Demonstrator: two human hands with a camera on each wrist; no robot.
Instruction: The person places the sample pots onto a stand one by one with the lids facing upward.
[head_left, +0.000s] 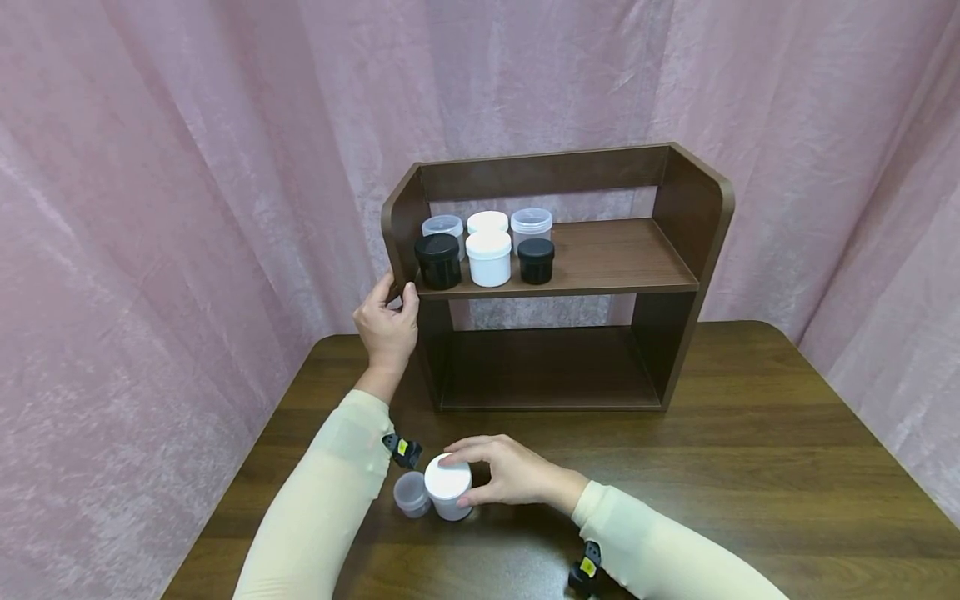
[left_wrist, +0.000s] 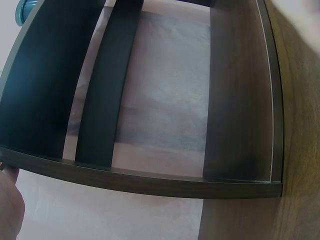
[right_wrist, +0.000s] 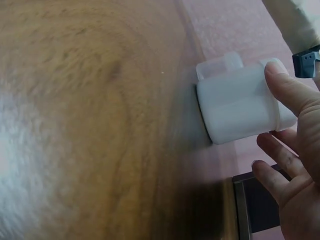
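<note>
Wood-grain table [head_left: 750,467] | right hand [head_left: 517,473] grips round white jar [head_left: 448,487]

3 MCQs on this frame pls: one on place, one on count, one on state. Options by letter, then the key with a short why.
1. Where is the white round plastic jar under the right hand?
A. On the brown wooden table
B. On the upper shelf
C. On the bottom board

2. How many jars stand on the dark brown wooden shelf unit?
A. Four
B. Six
C. Eight

3. What is the left hand doing?
A. Lifting a black jar
B. Lying flat on the table
C. Gripping the shelf unit's left side panel

Key: A, the jar sits on the tabletop before the unit; B, two rows of three; C, fingers curl round the panel's edge.
</note>
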